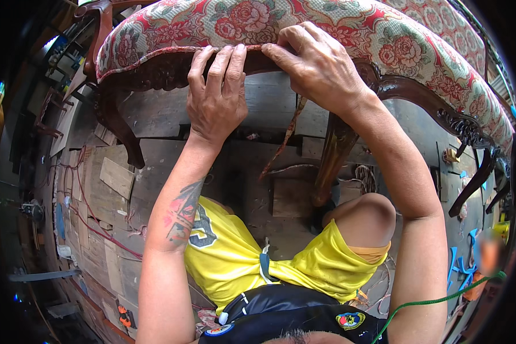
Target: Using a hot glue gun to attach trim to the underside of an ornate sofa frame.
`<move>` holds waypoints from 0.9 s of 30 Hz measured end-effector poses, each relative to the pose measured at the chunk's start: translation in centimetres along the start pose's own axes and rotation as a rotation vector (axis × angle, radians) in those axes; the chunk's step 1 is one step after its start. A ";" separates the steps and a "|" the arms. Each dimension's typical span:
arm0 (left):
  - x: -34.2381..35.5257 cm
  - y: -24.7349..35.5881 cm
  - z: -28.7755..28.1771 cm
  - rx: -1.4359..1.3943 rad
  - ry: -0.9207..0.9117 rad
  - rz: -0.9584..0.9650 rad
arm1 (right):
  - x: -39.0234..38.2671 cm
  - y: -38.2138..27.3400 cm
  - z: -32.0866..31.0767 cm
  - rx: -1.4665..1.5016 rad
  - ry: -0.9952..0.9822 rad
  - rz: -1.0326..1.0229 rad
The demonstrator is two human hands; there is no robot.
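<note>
A carved dark-wood sofa frame [166,77] with a floral upholstered seat [183,28] stretches across in front of me. A narrow strip of fabric piping [149,56] runs along the seam where cloth meets wood, and its loose tail [282,143] hangs below the rail. My left hand [218,94] has its fingers curled onto the piping, close together, with the thumb hidden. Just to the right, my right hand [321,66] pinches the same piping between thumb and bent fingers against the seat edge.
Sofa legs [335,152] stand close before my knees. Wooden boards [117,178] and a red cord [106,235] lie on the floor at left. A green cord [436,301] crosses my right arm. Blue scraps [456,264] lie at right, near a blurred orange object [490,255].
</note>
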State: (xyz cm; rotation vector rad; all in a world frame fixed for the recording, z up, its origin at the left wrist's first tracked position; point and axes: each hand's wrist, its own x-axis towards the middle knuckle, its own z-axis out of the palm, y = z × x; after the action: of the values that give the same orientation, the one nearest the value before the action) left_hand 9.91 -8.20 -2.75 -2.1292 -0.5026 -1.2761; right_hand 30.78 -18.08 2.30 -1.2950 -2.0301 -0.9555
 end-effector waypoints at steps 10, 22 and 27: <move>-0.4 0.0 0.1 -0.029 -0.029 -0.010 | 0.0 0.2 -0.1 -0.011 0.009 -0.019; -0.4 0.2 0.2 0.010 -0.022 0.006 | -0.1 0.2 -0.1 -0.012 -0.012 -0.019; -0.3 0.4 0.4 0.012 -0.027 0.004 | -0.1 0.0 -0.1 -0.001 -0.009 -0.007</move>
State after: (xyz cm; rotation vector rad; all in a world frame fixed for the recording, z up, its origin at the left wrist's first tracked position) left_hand 10.30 -8.23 -3.27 -2.1388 -0.5159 -1.2402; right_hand 30.79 -18.23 2.29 -1.2963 -2.0425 -0.9557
